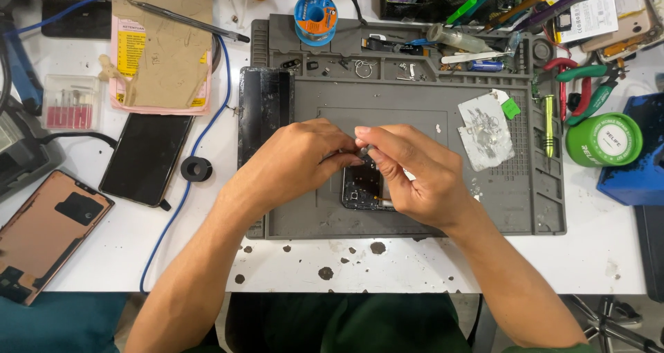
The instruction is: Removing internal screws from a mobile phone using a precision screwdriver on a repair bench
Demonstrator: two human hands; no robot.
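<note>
- The fingertips of the right hand point(415, 176) are pinching a small grey tool point(364, 149), probably a screwdriver handle, though most of it is hidden.
- The left hand point(294, 163) is curling its fingers inward, and its fingertips are meeting the same tool from the other side; whether they are gripping it or only steadying it cannot be told.
- Both hands are hovering directly over an opened dark phone point(363, 187), which is lying flat near the middle of the grey work mat point(484, 214); only its lower part is showing between the hands.
- A black screen panel point(265, 107) is lying on the left edge of the mat, just beside the left hand.
- A silvery torn sheet point(486, 130) is lying on the mat to the right, well apart from the hands.
- A green-handled driver point(548, 124) is lying at the mat's right side, near a green round tub point(605, 140).
- A blue spool point(315, 17) is standing at the mat's top edge.
- Off the mat to the left, a black phone point(146, 158) and a copper-coloured back cover point(45, 232) are lying on the white table point(415, 266).
</note>
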